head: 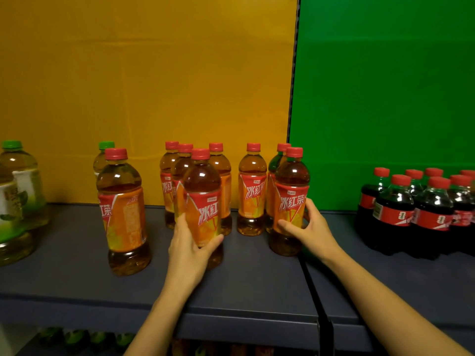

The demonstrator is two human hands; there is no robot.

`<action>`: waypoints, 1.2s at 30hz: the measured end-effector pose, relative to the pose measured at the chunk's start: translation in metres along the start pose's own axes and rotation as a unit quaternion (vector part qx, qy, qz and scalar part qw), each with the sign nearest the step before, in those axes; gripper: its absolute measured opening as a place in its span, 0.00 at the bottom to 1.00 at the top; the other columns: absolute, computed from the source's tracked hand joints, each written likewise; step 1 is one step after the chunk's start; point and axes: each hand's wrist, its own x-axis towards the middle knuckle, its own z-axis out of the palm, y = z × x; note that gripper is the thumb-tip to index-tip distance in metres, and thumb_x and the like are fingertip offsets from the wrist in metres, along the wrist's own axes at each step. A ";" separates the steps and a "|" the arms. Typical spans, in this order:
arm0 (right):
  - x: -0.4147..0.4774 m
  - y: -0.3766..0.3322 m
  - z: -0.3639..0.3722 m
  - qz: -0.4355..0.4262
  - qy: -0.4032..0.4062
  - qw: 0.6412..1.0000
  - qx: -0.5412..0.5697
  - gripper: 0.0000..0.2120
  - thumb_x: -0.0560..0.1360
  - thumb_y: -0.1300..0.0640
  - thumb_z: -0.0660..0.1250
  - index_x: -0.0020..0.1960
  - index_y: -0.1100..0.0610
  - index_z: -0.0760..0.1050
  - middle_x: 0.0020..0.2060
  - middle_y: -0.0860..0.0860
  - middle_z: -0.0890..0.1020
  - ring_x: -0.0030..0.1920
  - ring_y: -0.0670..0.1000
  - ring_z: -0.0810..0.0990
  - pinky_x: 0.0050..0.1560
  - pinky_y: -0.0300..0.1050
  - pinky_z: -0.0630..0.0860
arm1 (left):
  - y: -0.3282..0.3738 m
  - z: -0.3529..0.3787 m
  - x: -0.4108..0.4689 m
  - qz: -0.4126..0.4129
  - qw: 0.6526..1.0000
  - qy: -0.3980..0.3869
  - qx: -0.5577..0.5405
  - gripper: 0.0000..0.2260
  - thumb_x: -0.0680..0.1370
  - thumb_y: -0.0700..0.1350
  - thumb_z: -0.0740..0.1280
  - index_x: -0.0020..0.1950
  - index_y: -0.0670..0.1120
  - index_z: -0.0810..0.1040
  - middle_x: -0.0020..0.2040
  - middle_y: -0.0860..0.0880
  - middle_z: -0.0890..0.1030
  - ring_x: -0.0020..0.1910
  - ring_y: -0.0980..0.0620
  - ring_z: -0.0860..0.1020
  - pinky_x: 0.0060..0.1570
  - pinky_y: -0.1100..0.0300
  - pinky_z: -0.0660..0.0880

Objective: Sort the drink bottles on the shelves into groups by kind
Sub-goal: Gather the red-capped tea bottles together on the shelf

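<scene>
Several iced red tea bottles with red caps and orange labels stand on the dark shelf (77, 265). My left hand (189, 249) grips the front middle red tea bottle (203, 199) around its lower half. My right hand (312, 228) wraps the right front red tea bottle (291, 196) at its label. Another red tea bottle (122, 209) stands alone to the left. More red tea bottles (252, 191) cluster behind. Green tea bottles (20, 191) with green caps stand at far left, one more green tea bottle (104, 152) behind the lone red tea.
Cola bottles (424, 214) with red caps are grouped at the right, in front of the green backboard (385, 86). A yellow backboard (144, 73) backs the left section. A black divider (312, 286) splits the shelf. Green-capped bottles (84, 339) show on the shelf below.
</scene>
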 end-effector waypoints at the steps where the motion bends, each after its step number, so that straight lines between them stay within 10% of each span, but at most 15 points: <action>1: 0.000 0.000 0.000 0.000 0.001 1.000 -0.001 0.31 0.68 0.57 0.74 0.67 0.51 0.64 0.57 0.48 0.74 0.57 0.46 0.73 0.52 0.34 0.68 | 0.003 0.005 0.000 0.004 1.000 -0.017 -0.011 0.33 0.68 0.47 0.74 0.68 0.48 0.62 0.65 0.47 0.72 0.64 0.48 0.71 0.64 0.47 0.70; 30: -0.006 -0.009 0.005 0.037 0.031 0.997 -0.055 0.34 0.67 0.54 0.74 0.68 0.54 0.62 0.62 0.51 0.72 0.60 0.47 0.72 0.54 0.38 0.71 | 0.016 0.072 0.026 0.090 0.990 -0.112 0.005 0.36 0.66 0.52 0.75 0.68 0.45 0.61 0.65 0.47 0.70 0.65 0.50 0.70 0.62 0.56 0.70; 36: -0.035 -0.042 0.003 -0.070 0.220 0.962 -0.148 0.31 0.69 0.54 0.73 0.66 0.56 0.64 0.60 0.50 0.67 0.63 0.51 0.68 0.63 0.49 0.68 | 0.021 0.036 0.024 0.155 0.986 -0.001 0.053 0.26 0.68 0.64 0.67 0.56 0.48 0.70 0.52 0.55 0.70 0.54 0.56 0.71 0.52 0.59 0.72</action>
